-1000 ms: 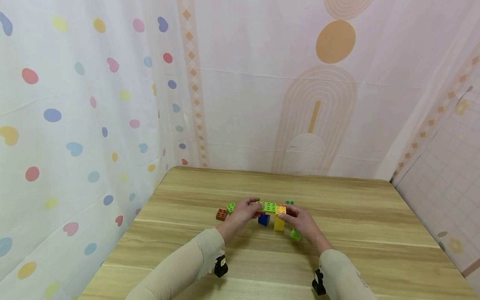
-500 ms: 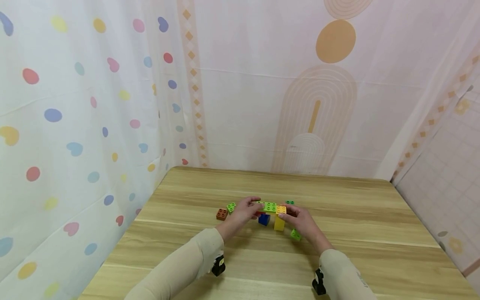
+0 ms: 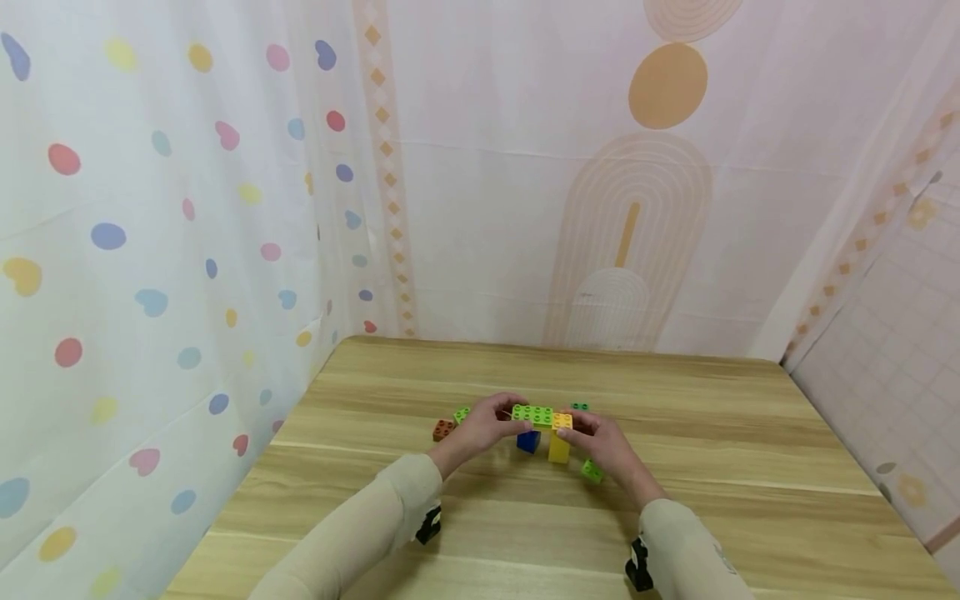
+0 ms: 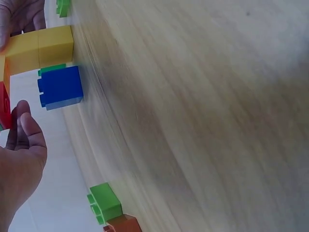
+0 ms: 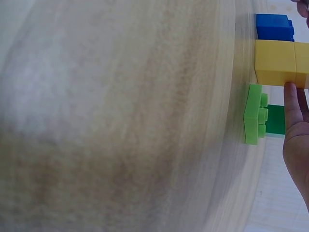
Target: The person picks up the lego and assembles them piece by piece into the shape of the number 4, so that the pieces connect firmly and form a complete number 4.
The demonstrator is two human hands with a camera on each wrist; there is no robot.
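In the head view, a long light-green brick (image 3: 533, 416) lies level at the top of a structure, its right end meeting a stack of yellow bricks (image 3: 559, 445). A red brick (image 4: 5, 107) shows below it in the left wrist view. My left hand (image 3: 486, 423) holds the green brick's left end, thumb in front and fingers behind. With thumb in front and fingers behind, my right hand (image 3: 609, 446) grips the upper part of the yellow stack, which stands upright on the table. A blue brick (image 3: 528, 442) stands under the span, apart from the yellow stack.
A brown-red brick (image 3: 443, 430) and a small light-green brick (image 3: 462, 414) lie left on the wooden table (image 3: 675, 417). Another light-green brick (image 3: 592, 472) lies near the right hand, with a dark-green brick (image 5: 276, 119) behind. Patterned curtains (image 3: 480, 208) stand around the table.
My left thumb has slid from the top of the green brick down to its front, baring the studs at its left end. The right hand and the structure stay in place.
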